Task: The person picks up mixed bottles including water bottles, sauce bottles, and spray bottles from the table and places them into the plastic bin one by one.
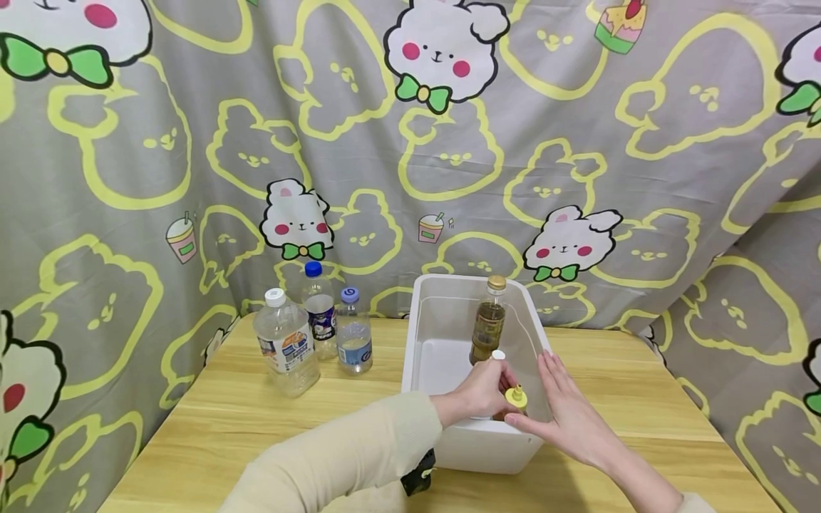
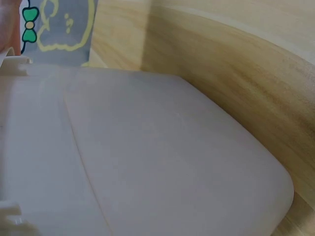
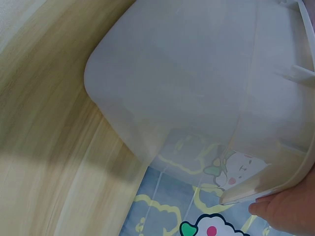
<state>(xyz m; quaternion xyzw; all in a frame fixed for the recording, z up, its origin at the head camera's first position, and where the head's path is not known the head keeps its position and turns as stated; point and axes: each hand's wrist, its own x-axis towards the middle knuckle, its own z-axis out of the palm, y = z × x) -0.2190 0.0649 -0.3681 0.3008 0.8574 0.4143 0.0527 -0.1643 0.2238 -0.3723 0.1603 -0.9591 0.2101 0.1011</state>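
A white plastic bin stands on the table. My left hand reaches inside its near right corner, fingers curled about a bottle with a yellow spout cap; the bottle's body is mostly hidden. Just beyond that hand a white cap shows, its bottle covered. Farther back in the bin, a dark bottle with a gold cap leans slightly. My right hand rests on the bin's right rim with straight fingers, its thumb at the near corner. Both wrist views mainly show the bin's outer wall.
Left of the bin, on the wooden table, stand a large clear bottle with a white cap, a blue-capped bottle and a smaller lilac-capped bottle. A patterned grey curtain hangs behind and at the sides.
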